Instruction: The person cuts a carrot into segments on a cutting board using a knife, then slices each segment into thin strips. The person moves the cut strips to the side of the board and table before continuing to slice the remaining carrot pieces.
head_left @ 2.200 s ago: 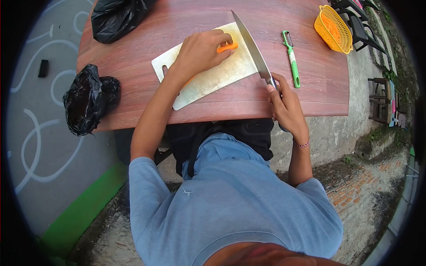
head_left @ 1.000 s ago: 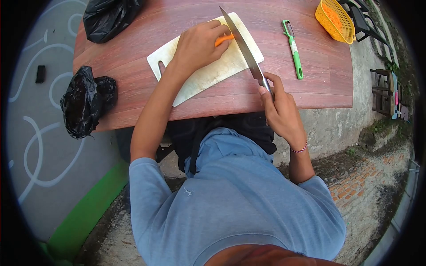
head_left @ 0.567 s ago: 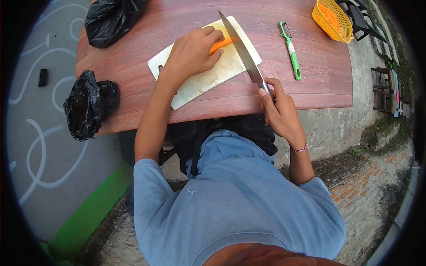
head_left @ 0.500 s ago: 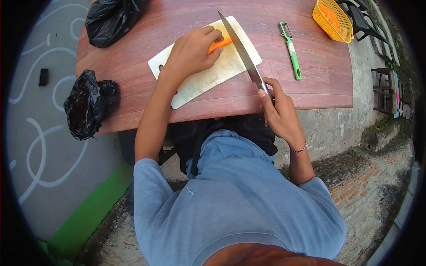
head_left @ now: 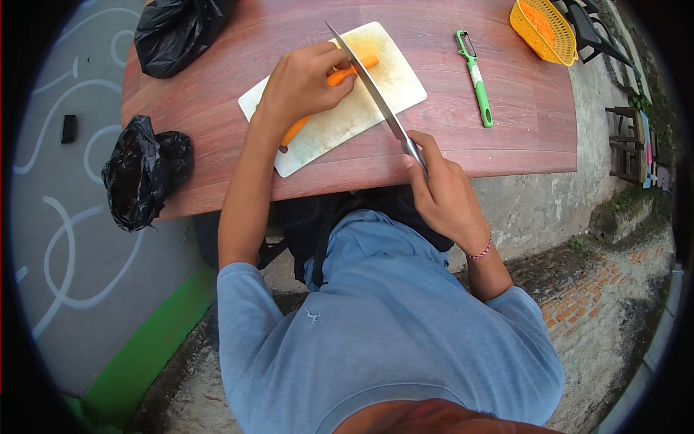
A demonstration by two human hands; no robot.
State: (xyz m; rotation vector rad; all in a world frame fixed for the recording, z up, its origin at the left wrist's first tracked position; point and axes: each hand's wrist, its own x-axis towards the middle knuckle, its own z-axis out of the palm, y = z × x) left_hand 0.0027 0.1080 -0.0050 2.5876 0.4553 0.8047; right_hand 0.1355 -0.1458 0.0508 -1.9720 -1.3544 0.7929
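An orange carrot (head_left: 295,130) lies slantwise across a white, stained cutting board (head_left: 396,76). My left hand (head_left: 302,83) is closed over its middle, with the fingers curled close to the blade. In my right hand (head_left: 446,194) is the handle of a large kitchen knife (head_left: 376,94). Its long blade crosses over the carrot just right of my left fingertips, the point aimed to the far left. A short length of carrot shows on the far side of the blade. Part of the carrot is hidden beneath my left hand.
To the right lies a green-and-white peeler (head_left: 477,83). A yellow basket (head_left: 555,49) holding orange shreds stands at the far right corner. Black plastic bags (head_left: 141,172) sit at the left edge and far left of the wooden table (head_left: 517,148).
The knife and my right hand have shifted left along the carrot. My left hand has drawn back slightly left, and a longer stretch of carrot shows right of the blade.
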